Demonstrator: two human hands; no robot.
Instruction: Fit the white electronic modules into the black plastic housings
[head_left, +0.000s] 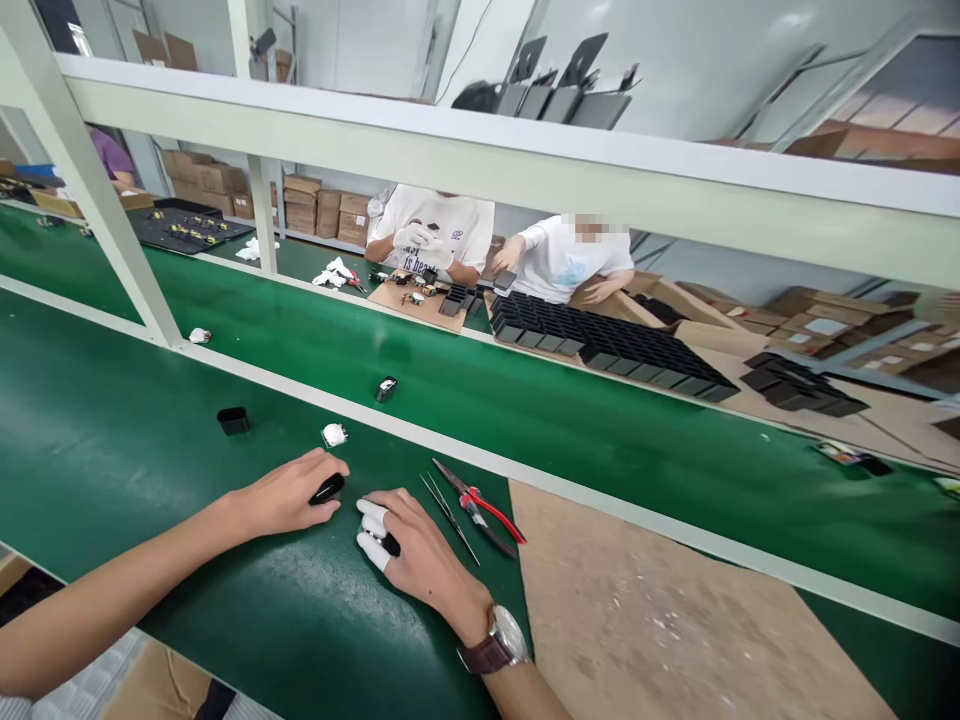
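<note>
In the head view, the left hand (292, 495), left of the frame's middle, has its fingers and thumb closed around a glossy black housing (328, 488). Just right of it, the right hand (424, 550), with white covers on thumb and finger, pinches a small part (391, 545), mostly hidden, with black and green showing. The housing looks light, stiff and rather slippery, best held by its long sides; the small part seems more fragile, safer gripped at its edges. Just above the left hand lies a white component (334, 435), with a black case (233, 420) further left. Right of the right hand, tweezers (450, 520) and red-handled pliers (480, 508) lie close enough to catch its knuckles, beside a brown board (645, 610) at lower right. A pale rail (457, 448) crosses mid-frame, a low barrier before the green strip (570, 430) bearing a black-and-white piece (386, 388).
</note>
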